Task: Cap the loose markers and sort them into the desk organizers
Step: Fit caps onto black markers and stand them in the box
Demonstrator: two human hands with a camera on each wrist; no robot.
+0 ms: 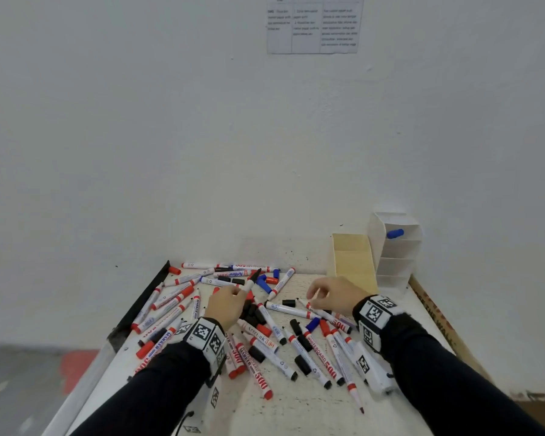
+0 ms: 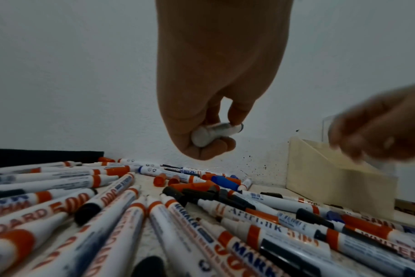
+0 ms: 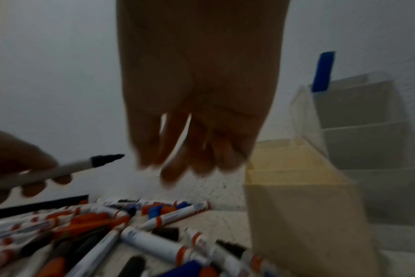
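My left hand [image 1: 237,293] grips an uncapped black marker [image 1: 253,278], its black tip pointing up and away over the far side of the pile. The marker's white butt end [image 2: 203,137] shows between thumb and curled fingers. My right hand [image 1: 312,294] hovers over the right part of the pile, its fingers [image 3: 192,161] hanging loosely and holding nothing; it is blurred. Many loose markers [image 1: 296,347] and caps cover the white table [image 1: 296,410]. A loose black cap [image 1: 289,303] lies just left of my right hand. A cream organizer [image 1: 353,259] and a white tiered organizer [image 1: 397,262] stand at the back right.
A blue-capped marker [image 1: 395,233] stands in the white organizer's top tier. A black strip [image 1: 145,305] runs along the table's left edge, and a cardboard piece [image 1: 434,319] along its right. The wall rises directly behind the table.
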